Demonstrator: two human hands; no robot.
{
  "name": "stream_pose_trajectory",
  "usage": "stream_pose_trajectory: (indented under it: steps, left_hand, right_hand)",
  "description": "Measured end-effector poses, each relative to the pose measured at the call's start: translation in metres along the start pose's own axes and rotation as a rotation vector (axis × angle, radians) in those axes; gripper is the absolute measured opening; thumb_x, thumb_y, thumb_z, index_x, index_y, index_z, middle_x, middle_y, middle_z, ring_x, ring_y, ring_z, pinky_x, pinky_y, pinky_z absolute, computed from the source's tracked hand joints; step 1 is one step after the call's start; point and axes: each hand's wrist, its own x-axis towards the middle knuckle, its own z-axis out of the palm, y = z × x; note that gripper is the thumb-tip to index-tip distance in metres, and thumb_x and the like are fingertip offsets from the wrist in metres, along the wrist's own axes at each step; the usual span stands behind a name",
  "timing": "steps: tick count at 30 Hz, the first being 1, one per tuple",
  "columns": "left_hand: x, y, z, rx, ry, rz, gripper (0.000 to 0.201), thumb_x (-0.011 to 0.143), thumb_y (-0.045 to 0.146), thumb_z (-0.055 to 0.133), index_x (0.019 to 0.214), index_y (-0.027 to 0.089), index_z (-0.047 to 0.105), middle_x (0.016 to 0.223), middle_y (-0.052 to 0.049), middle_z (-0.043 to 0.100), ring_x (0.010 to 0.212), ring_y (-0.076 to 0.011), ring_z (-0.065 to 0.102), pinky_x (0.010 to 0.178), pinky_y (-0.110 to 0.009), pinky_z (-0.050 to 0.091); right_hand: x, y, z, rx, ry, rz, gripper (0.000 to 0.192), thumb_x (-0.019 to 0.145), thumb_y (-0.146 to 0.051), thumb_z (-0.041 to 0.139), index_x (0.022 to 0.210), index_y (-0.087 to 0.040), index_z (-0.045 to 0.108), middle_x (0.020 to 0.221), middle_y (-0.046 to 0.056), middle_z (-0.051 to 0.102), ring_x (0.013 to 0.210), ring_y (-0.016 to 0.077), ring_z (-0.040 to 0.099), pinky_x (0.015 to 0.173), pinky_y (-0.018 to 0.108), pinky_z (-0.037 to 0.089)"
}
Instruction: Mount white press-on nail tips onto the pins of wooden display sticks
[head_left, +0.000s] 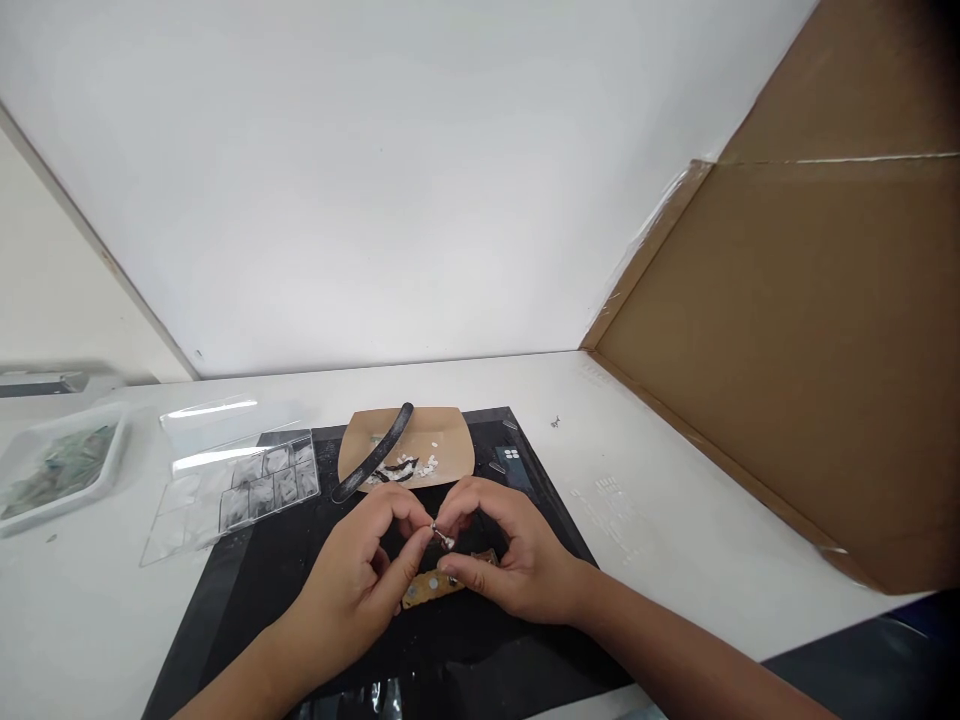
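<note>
1. Left hand (pixel 358 580) – fingers curled, thumb and forefinger pinched on a small silver part (pixel 441 537), held jointly w/ the other hand just above the mat.
2. Right hand (pixel 510 560) – fingers curled in; fingertips meet the left hand's at the same small silver part. Lower fingers touch a tan strip (pixel 429 588); whether they grip it, can't tell.
3. Tan strip – narrow, flat, w/ a few dots along it; lies on the mat under and between both hands, partly hidden by the fingers.
4. Black mat (pixel 285 600) – large, dark, covers centre of the white table (pixel 675 500); both forearms rest over it.
5. Brown paper tray (pixel 442 440) – at far edge of mat, just beyond the hands; holds small white chips (pixel 424 466) and dark bits.
6. Black curved tool (pixel 375 450) – long, slim; leans across tray's left rim, lower end down on the mat.
7. Clear plastic case (pixel 247 480) – compartmented, lid open, left of tray, half on mat, half on table.
8. White tray (pixel 67 465) – far left on table, greenish contents, blurred.
9. Cardboard panel (pixel 810 360) – stands along right side of table.
</note>
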Motion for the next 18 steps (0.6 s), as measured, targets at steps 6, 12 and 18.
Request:
stream_pose_trajectory:
  steps: [6,12,18]
  left_hand:
    - [0.002,0.0,0.002,-0.012,0.049,-0.01,0.021,0.107,0.04,0.057,0.102,0.022,0.066,0.104,-0.003,0.064,0.054,-0.0057,0.063,0.044,-0.016,0.053]
    - [0.003,0.0,0.0,0.143,0.072,0.12,0.016,0.106,0.032,0.059,0.106,0.024,0.073,0.097,-0.005,0.069,0.075,-0.0139,0.069,0.049,-0.016,0.05]
    - [0.003,-0.002,-0.001,0.167,0.091,0.205,0.016,0.105,0.026,0.061,0.11,0.026,0.075,0.1,-0.005,0.072,0.074,-0.013,0.07,0.047,-0.015,0.048]
  right_hand:
    - [-0.001,-0.002,0.003,-0.009,0.025,0.101,0.007,0.096,-0.021,0.072,0.103,-0.021,0.07,0.089,0.003,0.075,0.078,0.0148,0.07,0.075,0.029,0.058]
    - [-0.005,0.004,0.009,-0.079,0.127,0.075,0.006,0.093,-0.016,0.069,0.094,-0.021,0.067,0.085,0.002,0.074,0.075,0.0159,0.071,0.071,0.03,0.058]
    - [-0.005,0.01,0.011,-0.201,0.18,-0.122,0.015,0.091,-0.01,0.069,0.093,-0.024,0.063,0.086,0.001,0.076,0.081,0.0174,0.073,0.077,0.034,0.055]
